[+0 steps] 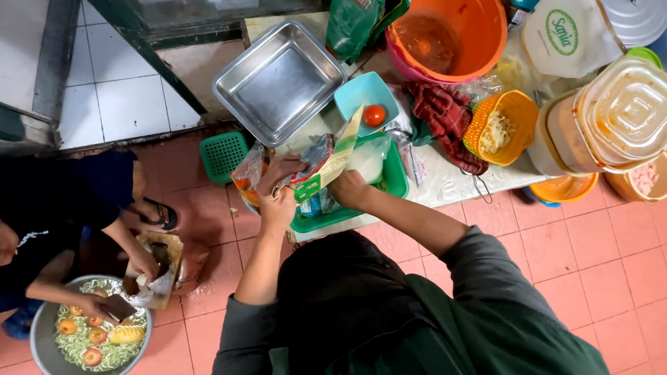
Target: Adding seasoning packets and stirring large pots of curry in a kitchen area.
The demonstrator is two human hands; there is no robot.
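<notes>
We look down on our two hands at the middle of the frame, over a green tray (394, 185) on the desk (456, 179). Our left hand (279, 186) is clenched on a crinkled packet (311, 171), gripping its left edge. Our right hand (349, 188) is closed too, pinching a flat yellow-green sachet (336, 161) that stands tilted up and to the right from between the two hands. The packet lies between both grips, touching each, just above the tray's left end.

Above the hands sit a steel square pan (278, 82) and a small blue tub (357, 97) with a tomato (374, 115) in it. An orange bowl (482, 28) stands at the top, a red cloth (447, 117) and a yellow basket (516, 113) to its lower right.

At lower left another person crouches on the floor, a hand (143, 265) over a metal basin (44, 340) of shredded greens
</notes>
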